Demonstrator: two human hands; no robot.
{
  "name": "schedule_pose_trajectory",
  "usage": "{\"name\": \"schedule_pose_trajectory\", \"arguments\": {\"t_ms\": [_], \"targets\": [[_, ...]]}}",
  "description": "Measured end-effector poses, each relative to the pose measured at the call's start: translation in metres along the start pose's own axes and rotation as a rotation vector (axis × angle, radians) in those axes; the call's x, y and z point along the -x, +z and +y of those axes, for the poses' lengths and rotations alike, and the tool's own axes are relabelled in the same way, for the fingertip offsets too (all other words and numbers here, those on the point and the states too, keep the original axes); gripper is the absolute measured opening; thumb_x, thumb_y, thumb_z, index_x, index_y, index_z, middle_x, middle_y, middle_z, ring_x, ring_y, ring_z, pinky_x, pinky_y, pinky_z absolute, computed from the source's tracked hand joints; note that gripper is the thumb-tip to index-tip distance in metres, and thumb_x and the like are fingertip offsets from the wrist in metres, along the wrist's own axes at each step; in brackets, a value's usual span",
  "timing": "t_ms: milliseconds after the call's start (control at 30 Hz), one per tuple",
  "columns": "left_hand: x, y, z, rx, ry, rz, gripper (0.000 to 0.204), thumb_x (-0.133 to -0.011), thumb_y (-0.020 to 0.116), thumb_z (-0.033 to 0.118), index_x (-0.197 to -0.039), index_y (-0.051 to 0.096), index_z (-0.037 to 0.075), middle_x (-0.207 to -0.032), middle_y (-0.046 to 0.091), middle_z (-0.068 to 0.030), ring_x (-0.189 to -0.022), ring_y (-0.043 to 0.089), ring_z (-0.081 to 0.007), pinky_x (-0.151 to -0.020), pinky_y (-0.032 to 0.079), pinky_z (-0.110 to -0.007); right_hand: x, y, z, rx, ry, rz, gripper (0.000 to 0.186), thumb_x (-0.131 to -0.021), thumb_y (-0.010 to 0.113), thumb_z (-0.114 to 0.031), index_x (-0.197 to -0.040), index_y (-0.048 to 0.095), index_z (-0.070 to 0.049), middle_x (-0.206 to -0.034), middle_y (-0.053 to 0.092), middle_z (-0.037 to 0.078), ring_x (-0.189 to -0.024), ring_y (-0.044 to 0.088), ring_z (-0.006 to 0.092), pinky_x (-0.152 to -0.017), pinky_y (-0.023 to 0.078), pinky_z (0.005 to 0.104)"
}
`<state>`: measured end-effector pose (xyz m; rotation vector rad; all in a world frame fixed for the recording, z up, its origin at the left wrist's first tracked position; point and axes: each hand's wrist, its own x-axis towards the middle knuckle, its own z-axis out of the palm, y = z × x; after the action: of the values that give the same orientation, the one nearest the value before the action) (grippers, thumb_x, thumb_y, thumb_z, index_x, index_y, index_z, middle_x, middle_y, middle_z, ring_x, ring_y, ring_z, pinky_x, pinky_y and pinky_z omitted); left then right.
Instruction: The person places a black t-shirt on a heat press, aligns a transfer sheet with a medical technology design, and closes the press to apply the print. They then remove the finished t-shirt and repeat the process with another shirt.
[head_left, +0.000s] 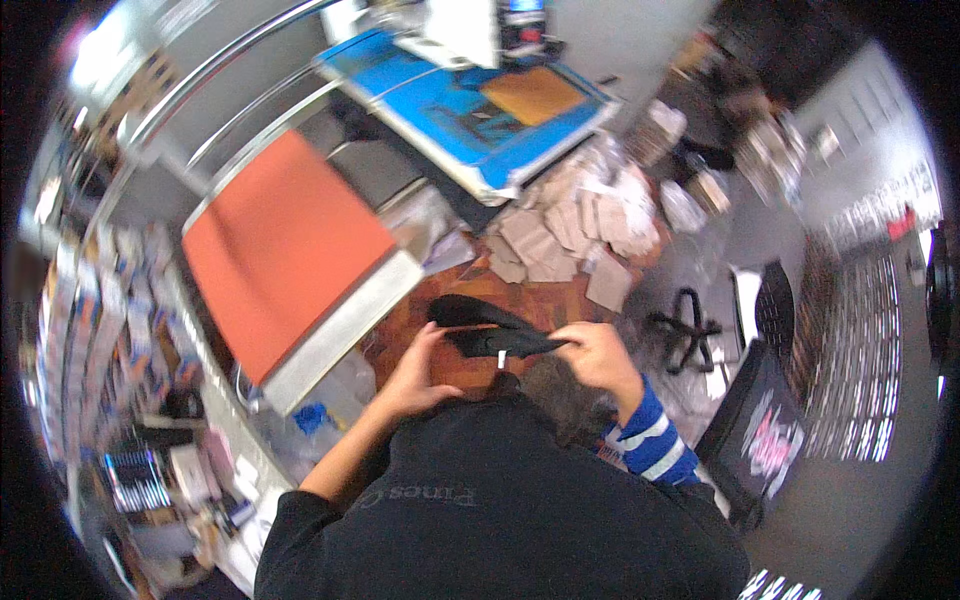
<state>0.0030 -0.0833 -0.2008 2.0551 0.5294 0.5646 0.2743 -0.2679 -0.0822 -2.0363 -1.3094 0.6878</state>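
In front of my chest is a black cap-like item (pixel 500 338) with a curved, stiff-looking edge and a small white tag (pixel 503 359) hanging beneath. My right hand (pixel 600 362) grips its right end, with the fingers closed. My left hand (pixel 415 375) is at the other end, its fingertips against the edge and its thumb spread apart below. A blue-and-white striped band (pixel 655 435) circles my right forearm. Blur hides the fine details of the item.
On the left is a table with an orange-red sheet (pixel 285 255) and a pale edge. Beyond lies a blue framed panel (pixel 450 110) with a brown patch. Brown flat pieces (pixel 545 240) and clear plastic cover the wooden floor. A black chair base (pixel 688 322) stands to the right.
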Motion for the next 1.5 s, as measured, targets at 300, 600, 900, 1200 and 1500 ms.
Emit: {"name": "schedule_pose_trajectory", "arguments": {"t_ms": [300, 600, 900, 1200, 1500], "targets": [[-0.149, 0.147, 0.041, 0.089, 0.257, -0.210, 0.046, -0.068, 0.068, -0.010, -0.112, 0.070, 0.004, -0.103, 0.074, -0.0153, -0.097, 0.073, -0.0318, -0.085, 0.056, -0.038, 0.092, -0.092, 0.021, -0.327, 0.138, 0.565, 0.017, -0.080, 0.081, 0.000, -0.083, 0.064, -0.001, -0.071, 0.061, 0.002, -0.066, 0.055, 0.0073, -0.059, 0.045, 0.0269], [-0.226, 0.127, 0.133, -0.012, 0.299, -0.316, 0.022, -0.081, 0.062, -0.010, -0.099, 0.072, -0.001, -0.092, 0.070, -0.0163, -0.087, 0.069, -0.0335, -0.079, 0.054, -0.038, 0.186, -0.227, 0.058, 0.083, 0.178, 1.060, 0.010, -0.088, 0.073, -0.001, -0.096, 0.068, 0.001, -0.090, 0.070, 0.011, -0.081, 0.065, 0.0149, -0.077, 0.051, 0.0295], [-0.232, 0.082, 0.231, -0.065, 0.401, 0.137, 0.005, -0.087, 0.066, -0.004, -0.091, 0.068, -0.002, -0.078, 0.066, -0.0086, -0.075, 0.064, -0.0163, -0.071, 0.050, -0.030, 0.195, -0.227, 0.143, 0.033, 0.222, 1.039, 0.019, -0.075, 0.073, 0.007, -0.091, 0.069, -0.001, -0.087, 0.071, 0.010, -0.074, 0.065, 0.0165, -0.070, 0.050, 0.0293], [-0.251, 0.044, 0.243, 0.026, 0.369, -0.261, 0.017, -0.077, 0.070, -0.008, -0.092, 0.075, -0.002, -0.086, 0.075, -0.0125, -0.086, 0.073, -0.0232, -0.077, 0.056, -0.032, 0.212, -0.234, 0.153, 0.240, 0.277, 0.992, 0.015, -0.077, 0.069, 0.001, -0.089, 0.075, -0.005, -0.087, 0.073, 0.016, -0.078, 0.069, 0.0320, -0.073, 0.054, 0.0405], [-0.403, 0.157, 0.210, -0.589, 0.607, -0.181, 0.028, -0.085, 0.061, 0.007, -0.105, 0.079, 0.011, -0.098, 0.074, -0.0208, -0.091, 0.072, -0.0383, -0.085, 0.057, -0.046, 0.141, -0.333, 0.249, 0.599, 0.339, 0.780, 0.007, -0.073, 0.063, -0.006, -0.080, 0.065, -0.006, -0.087, 0.070, 0.022, -0.089, 0.068, 0.0441, -0.078, 0.053, 0.0517]]}}
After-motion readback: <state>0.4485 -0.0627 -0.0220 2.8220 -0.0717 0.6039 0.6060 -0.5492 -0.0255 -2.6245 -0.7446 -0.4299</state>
